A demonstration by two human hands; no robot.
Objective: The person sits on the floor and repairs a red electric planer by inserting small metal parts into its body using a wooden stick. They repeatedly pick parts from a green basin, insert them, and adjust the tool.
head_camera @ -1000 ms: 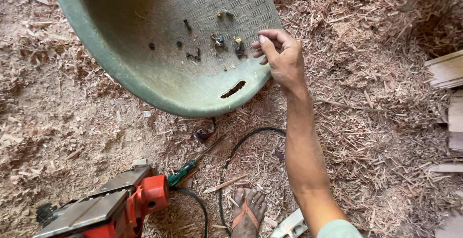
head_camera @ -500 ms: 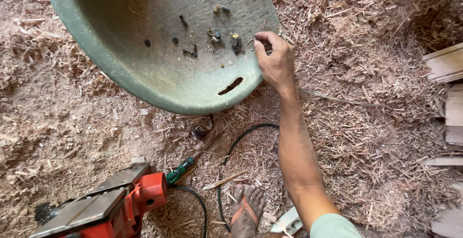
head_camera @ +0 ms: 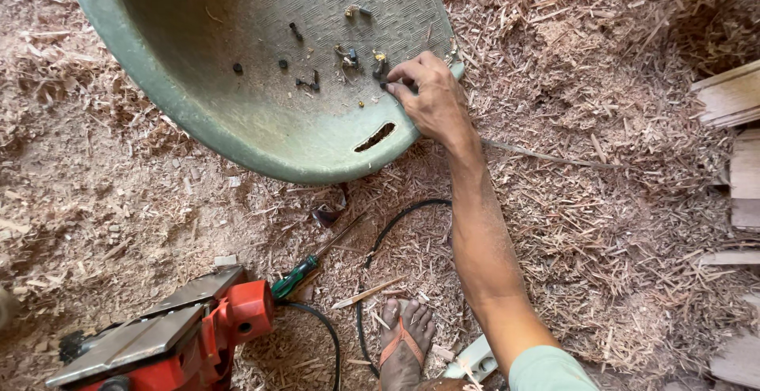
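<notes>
1. The right hand (head_camera: pixel 431 100) reaches over the rim of a green plastic seat shell (head_camera: pixel 198 114) that lies hollow side up on the floor.
2. Its fingers are bent together, fingertips (head_camera: pixel 393 85) pressed down on a small dark screw (head_camera: pixel 384 84) at the near right edge of the shell; whether the screw is actually pinched cannot be told.
3. More small screws and bolts (head_camera: pixel 348 55) lie scattered on the shell's textured inner face, just beside the fingers, and a narrow slot (head_camera: pixel 375 137) is cut below them.
4. The left hand is out of view.
5. The floor (head_camera: pixel 617 201) is covered in wood shavings and sawdust.
6. A red power tool with a grey metal plate (head_camera: pixel 170 335) rests at the lower left, and its black cable (head_camera: pixel 380 241) curls across the shavings.
7. A green-handled screwdriver (head_camera: pixel 297 279) lies just beside the power tool.
8. A foot in an orange sandal (head_camera: pixel 404 343) stands at the bottom edge.
9. Pale wooden boards (head_camera: pixel 732 122) sit at the right edge.
</notes>
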